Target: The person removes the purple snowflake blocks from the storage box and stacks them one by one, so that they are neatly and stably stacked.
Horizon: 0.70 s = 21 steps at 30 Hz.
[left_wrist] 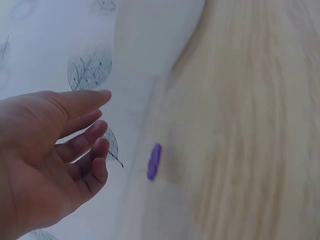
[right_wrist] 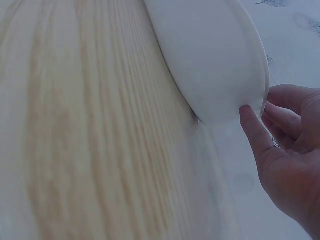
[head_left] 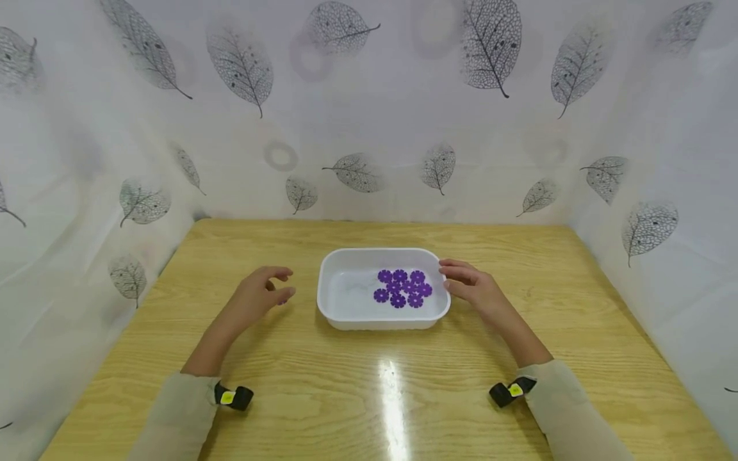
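Note:
A white plastic tray [head_left: 369,324] sits on the table, and several purple flower-shaped discs [head_left: 398,300] lie flat in its right half. My right hand [head_left: 475,289] is at the tray's right end. In the right wrist view its thumb [right_wrist: 254,131] rests against the outer wall, with the other fingers along the rim. Left of the tray, my left hand [head_left: 257,296] is held apart from it, thumb and fingers spread and loosely bent, nothing between them. Just past those fingertips in the left wrist view is one loose purple disc [left_wrist: 154,161], seen edge-on; the thumb mostly covers it in the head view.
The wood-grain table [head_left: 323,390] reaches back to a pale curtain [head_left: 369,115] with printed leaves, which also hangs along the left and right sides. A black wrist camera [head_left: 235,397] is strapped over the left sleeve, another camera [head_left: 510,392] over the right one.

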{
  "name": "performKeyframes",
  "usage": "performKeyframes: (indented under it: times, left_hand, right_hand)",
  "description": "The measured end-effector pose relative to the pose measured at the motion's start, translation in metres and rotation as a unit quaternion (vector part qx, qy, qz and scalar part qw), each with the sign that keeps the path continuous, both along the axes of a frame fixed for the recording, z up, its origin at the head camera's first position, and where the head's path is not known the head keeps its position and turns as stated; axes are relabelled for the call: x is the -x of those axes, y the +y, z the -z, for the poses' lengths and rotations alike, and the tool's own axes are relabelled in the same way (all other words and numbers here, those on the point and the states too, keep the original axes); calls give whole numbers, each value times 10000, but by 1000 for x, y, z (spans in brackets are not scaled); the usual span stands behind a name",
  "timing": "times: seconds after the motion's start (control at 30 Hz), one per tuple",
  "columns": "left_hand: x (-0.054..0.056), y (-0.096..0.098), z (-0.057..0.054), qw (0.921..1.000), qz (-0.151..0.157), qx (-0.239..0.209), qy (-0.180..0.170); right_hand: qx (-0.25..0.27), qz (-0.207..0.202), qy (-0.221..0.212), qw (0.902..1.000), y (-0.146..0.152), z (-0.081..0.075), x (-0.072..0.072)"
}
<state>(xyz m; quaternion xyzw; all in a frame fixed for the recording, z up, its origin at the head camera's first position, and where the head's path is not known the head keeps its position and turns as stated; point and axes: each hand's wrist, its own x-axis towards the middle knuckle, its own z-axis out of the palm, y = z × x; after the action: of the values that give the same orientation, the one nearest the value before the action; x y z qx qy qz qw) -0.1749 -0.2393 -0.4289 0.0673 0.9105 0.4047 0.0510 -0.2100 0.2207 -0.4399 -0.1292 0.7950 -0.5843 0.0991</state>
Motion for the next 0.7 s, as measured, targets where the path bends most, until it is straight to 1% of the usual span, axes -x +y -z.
performKeyframes:
  times: [0.13,0.23,0.33,0.47,0.57,0.7]
  left_hand:
    - [4,13,-10,9997,156,-191,-4]
    - [6,22,-15,9995,257,-194,3]
    - [8,30,-18,9993,347,-132,89]
    - [11,42,-24,9984,510,-180,146]
    - [14,53,-26,9975,643,-274,124]
    - [20,69,-28,9962,823,-278,81]
  right_hand:
    - [-6,-5,18,10000,0,-1,0]
    - [-36,-21,-9,10000,0,-1,0]
    - [-55,-14,-29,10000,0,0,0]
    - [-42,-25,-4,10000,0,1,1]
    - [-40,-18,-9,10000,0,1,1]
    - [-15,-19,-25,10000,1,1,1]
